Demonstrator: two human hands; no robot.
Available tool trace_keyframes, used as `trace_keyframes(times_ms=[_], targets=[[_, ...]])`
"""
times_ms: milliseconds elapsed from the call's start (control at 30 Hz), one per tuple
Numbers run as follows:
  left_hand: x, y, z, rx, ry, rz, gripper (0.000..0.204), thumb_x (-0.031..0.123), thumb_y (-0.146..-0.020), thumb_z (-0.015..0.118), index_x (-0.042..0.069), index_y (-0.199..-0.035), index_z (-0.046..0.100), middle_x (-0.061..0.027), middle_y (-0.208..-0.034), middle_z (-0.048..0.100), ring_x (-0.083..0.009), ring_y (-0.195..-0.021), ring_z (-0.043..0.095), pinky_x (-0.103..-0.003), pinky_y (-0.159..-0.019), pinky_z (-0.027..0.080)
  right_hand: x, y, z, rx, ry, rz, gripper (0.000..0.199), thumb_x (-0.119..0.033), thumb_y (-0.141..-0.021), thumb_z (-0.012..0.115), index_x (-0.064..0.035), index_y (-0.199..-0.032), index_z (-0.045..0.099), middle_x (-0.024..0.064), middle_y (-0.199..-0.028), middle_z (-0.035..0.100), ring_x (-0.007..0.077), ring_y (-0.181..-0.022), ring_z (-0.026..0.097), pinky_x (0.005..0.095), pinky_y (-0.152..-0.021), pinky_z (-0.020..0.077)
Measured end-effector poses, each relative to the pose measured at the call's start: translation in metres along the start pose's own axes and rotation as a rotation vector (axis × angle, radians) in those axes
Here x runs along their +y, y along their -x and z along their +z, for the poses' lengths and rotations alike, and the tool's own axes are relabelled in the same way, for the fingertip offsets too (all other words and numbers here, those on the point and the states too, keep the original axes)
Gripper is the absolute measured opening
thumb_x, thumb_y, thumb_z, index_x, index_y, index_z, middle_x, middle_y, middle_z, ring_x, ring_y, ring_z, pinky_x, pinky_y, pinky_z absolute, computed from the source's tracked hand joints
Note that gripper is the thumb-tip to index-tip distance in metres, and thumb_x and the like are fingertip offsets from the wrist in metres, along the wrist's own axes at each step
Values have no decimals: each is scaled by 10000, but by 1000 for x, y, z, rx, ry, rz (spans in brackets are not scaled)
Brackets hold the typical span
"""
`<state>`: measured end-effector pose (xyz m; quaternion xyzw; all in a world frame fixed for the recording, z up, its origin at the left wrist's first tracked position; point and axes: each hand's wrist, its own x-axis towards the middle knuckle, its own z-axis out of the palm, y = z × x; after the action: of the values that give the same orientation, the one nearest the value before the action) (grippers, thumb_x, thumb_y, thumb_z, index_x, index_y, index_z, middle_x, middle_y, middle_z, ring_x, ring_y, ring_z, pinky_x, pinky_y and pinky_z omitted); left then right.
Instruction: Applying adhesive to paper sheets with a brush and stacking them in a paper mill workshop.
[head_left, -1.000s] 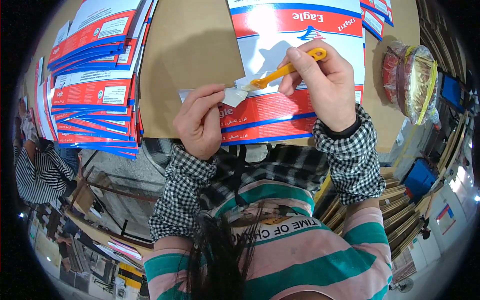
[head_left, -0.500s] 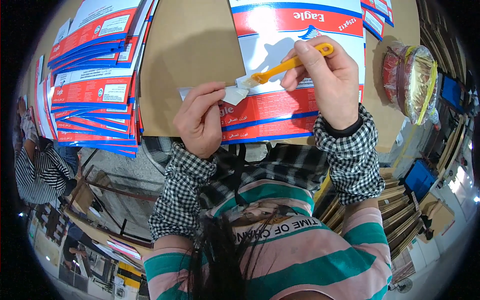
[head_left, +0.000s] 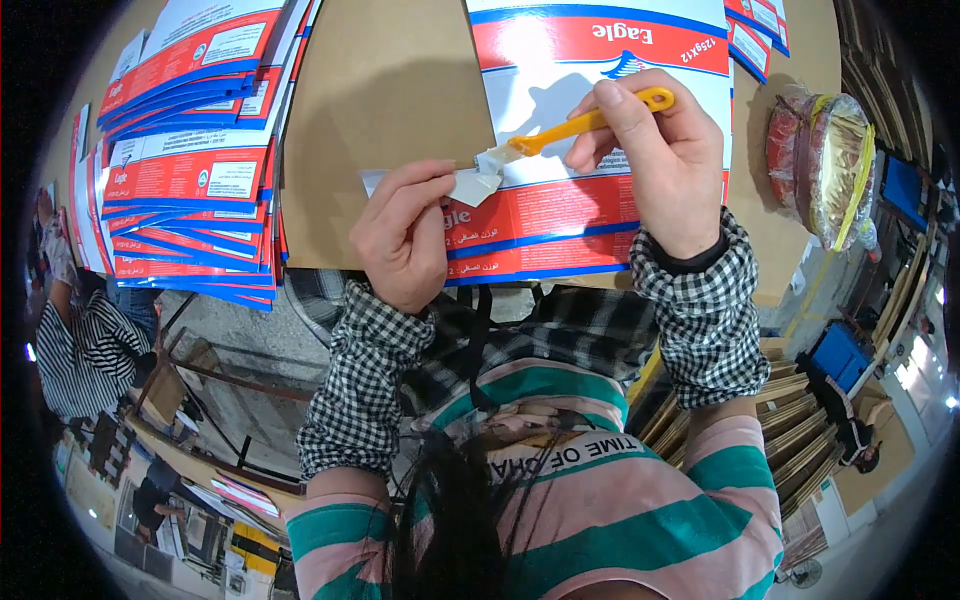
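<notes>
White label (head_left: 470, 185) lies on the flat red-and-white carton (head_left: 590, 150) on the surface (head_left: 385, 100), left hand (head_left: 400, 235) pinching it. Right hand (head_left: 665, 165) closed around a yellow scraper (head_left: 580, 125), tip on the label.

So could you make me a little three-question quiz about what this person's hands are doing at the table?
1. True or false: the right hand holds an orange-handled tool.
2. What does the left hand pinch? A) a white paper strip B) a roll of tape C) a pen
3. Fill in: the stack of flat cartons lies to the person's ____ on the table.

Key
1. True; its tip meets the white paper strip on the red, white and blue flat carton.
2. A
3. left
</notes>
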<state>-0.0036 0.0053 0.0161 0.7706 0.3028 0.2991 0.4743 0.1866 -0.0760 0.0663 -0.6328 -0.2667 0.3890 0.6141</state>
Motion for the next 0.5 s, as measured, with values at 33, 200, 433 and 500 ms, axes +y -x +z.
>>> trace_keyframes(times_ms=[33,200,433,500], targets=[[0,0,0,0,0,1,157,-93,-756,482,-46,-851,598,-161,-935,612,-242,-855,601,-294,-755,475,-2,1,0,-34,18,4,160,-145,-885,527,15,-883,548,57,-671,575,82,-576,571,175,-519,456],[-2,1,0,4,14,0,158,-92,-757,477,-45,-848,598,-162,-936,611,-243,-852,602,-292,-748,477,0,0,1,-87,91,-3,167,-149,-884,529,16,-892,549,49,-666,572,75,-580,569,174,-526,456],[-4,1,0,5,-2,21,161,-94,-755,477,-44,-848,598,-161,-938,611,-241,-848,602,-290,-744,480,-2,1,1,-109,110,-33,145,-138,-880,531,5,-882,553,45,-674,574,75,-589,569,176,-527,451],[-3,1,0,10,18,1,161,-95,-752,478,-44,-847,598,-159,-939,612,-239,-850,603,-288,-744,480,-3,1,1,-83,69,-41,142,-136,-878,533,4,-880,553,45,-676,576,75,-592,569,176,-526,449]])
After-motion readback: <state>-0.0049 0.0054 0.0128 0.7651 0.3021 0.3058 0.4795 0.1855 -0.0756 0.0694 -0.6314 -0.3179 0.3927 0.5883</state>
